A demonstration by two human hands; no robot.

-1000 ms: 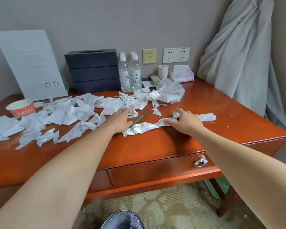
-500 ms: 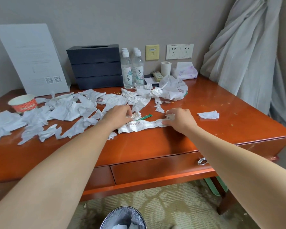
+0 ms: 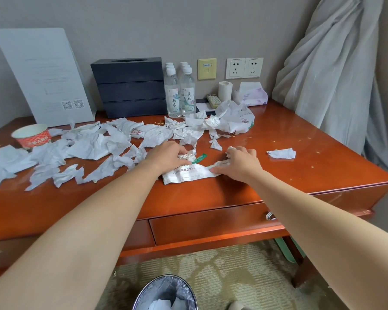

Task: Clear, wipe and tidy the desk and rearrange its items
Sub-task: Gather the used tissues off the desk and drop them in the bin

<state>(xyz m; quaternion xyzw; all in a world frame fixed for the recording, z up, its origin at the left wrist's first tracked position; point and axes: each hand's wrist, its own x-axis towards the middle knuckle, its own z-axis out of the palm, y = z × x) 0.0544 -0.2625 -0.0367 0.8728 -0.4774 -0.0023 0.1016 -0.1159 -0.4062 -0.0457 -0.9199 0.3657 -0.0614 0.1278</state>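
Observation:
The red-brown desk [image 3: 305,139] is strewn with torn white paper scraps [image 3: 87,148] across its left and middle. My left hand [image 3: 166,156] curls its fingers over a crumpled paper scrap [image 3: 186,155] beside a green strip [image 3: 199,158]. My right hand [image 3: 242,163] holds a small paper wad [image 3: 231,149] at its fingertips, and its thumb side presses the right end of a long white printed wrapper [image 3: 186,175] lying between both hands. One loose scrap [image 3: 281,153] lies alone to the right.
At the back stand a white sign board [image 3: 43,72], black tissue box [image 3: 130,86], water bottles [image 3: 179,95], remote [image 3: 213,100], paper roll [image 3: 225,89], tissue pack [image 3: 252,95] and crumpled bag [image 3: 235,119]. A paper cup [image 3: 31,136] sits left. A lined bin [image 3: 166,294] stands below; curtain [image 3: 334,74] hangs right.
My right hand slid left along the wrapper, bunching it, and left one scrap behind on the right. My left hand moved onto the crumpled scrap by the green strip.

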